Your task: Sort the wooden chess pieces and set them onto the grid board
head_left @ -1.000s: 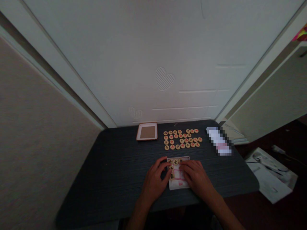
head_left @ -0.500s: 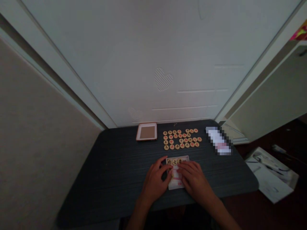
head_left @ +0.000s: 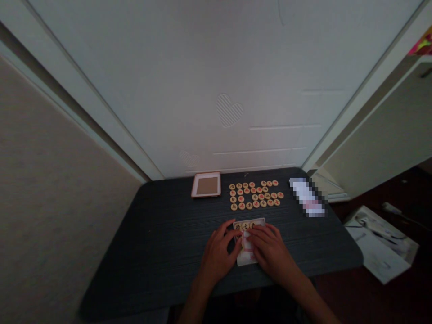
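Two bare hands sat at a dark wood-grain table (head_left: 162,265). Leftmost stood a small square tray with a brown centre (head_left: 206,196). The left hand (head_left: 219,256), fingers half spread, touched a white-and-pink card (head_left: 246,258) topped by round xiangqi pieces (head_left: 245,226). Farther off lay rows of more pieces (head_left: 254,195). The right hand (head_left: 270,247) curved over the card, its grip unclear. Rightmost lay a pixelated object (head_left: 307,197).

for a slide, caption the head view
Left hand and right hand on a white card bearing xiangqi pieces, more pieces in rows on a dark table
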{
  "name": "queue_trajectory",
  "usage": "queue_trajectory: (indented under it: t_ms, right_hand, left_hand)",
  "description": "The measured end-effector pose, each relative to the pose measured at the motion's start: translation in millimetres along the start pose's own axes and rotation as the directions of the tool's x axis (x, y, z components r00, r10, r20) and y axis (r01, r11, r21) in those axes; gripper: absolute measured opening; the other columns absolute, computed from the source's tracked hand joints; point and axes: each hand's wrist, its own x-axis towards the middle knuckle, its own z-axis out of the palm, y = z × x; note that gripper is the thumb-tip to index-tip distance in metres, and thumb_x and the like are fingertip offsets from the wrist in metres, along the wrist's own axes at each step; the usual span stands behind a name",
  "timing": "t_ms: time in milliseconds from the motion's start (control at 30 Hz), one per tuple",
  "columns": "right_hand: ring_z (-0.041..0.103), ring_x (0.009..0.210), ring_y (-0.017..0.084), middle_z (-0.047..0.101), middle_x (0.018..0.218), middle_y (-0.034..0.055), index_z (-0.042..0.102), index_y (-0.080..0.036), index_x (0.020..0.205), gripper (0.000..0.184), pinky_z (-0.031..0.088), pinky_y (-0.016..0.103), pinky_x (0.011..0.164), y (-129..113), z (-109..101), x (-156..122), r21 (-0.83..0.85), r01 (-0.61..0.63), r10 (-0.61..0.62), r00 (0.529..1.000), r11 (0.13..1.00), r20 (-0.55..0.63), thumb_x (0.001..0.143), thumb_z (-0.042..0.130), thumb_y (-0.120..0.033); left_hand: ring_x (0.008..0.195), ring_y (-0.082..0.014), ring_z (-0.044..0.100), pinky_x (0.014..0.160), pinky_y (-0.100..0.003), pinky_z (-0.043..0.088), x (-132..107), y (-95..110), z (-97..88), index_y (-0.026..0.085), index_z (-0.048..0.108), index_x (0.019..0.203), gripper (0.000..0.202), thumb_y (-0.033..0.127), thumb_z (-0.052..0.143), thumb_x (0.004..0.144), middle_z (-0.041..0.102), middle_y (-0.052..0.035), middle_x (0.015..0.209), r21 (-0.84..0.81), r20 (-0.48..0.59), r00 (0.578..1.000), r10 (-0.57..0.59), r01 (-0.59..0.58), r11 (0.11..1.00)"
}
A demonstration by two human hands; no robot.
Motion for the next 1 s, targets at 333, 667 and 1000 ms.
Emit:
queue_trajectory:
  t_ms: [333, 667, 1000]
  right_hand:
    - [0.061, 0.118, 0.026, 0.072, 0.121, 0.0071, 0.066, -0.023, 0.114, 0.032, 0.04, 0.052, 0.107, 8, -3, -6, 0.023, -0.034, 0.035, 0.997, 0.999, -0.067, 0.09, 0.054, -0.007]
    - [0.062, 0.119, 0.024, 0.07, 0.125, 0.0078, 0.066, -0.024, 0.116, 0.034, 0.04, 0.053, 0.109, 9, 0, -7, 0.01, -0.027, 0.027, 0.997, 1.0, -0.066, 0.09, 0.053, -0.007]
    - [0.06, 0.122, 0.027, 0.068, 0.127, 0.0103, 0.067, -0.023, 0.118, 0.033, 0.048, 0.051, 0.104, 12, -1, -15, 0.069, -0.025, 0.034, 0.991, 0.997, -0.132, 0.091, 0.053, -0.009]
  left_hand:
    - [0.123, -0.024, 0.059, 0.107, -0.046, 0.049, 2, 3, -4.3, 0.033, 0.065, 0.125, 0.03, 0.028, 0.051, 0.1, 0.051, -0.0034, 0.148, 0.006, 0.035, 0.999, -0.005, 0.005, 1.0]
    - [0.131, -0.0274, 0.052, 0.108, -0.056, 0.045, 3, 12, -4.1, 0.037, 0.059, 0.135, 0.04, 0.023, 0.045, 0.101, 0.047, -0.0039, 0.151, 0.103, 0.102, 0.995, -0.013, 0.002, 0.995]
    - [0.134, -0.0262, 0.051, 0.111, -0.054, 0.043, 3, 9, -4.7, 0.038, 0.055, 0.139, 0.041, 0.026, 0.045, 0.102, 0.044, -0.0032, 0.154, 0.037, 0.08, 0.996, -0.042, 0.039, 0.999]
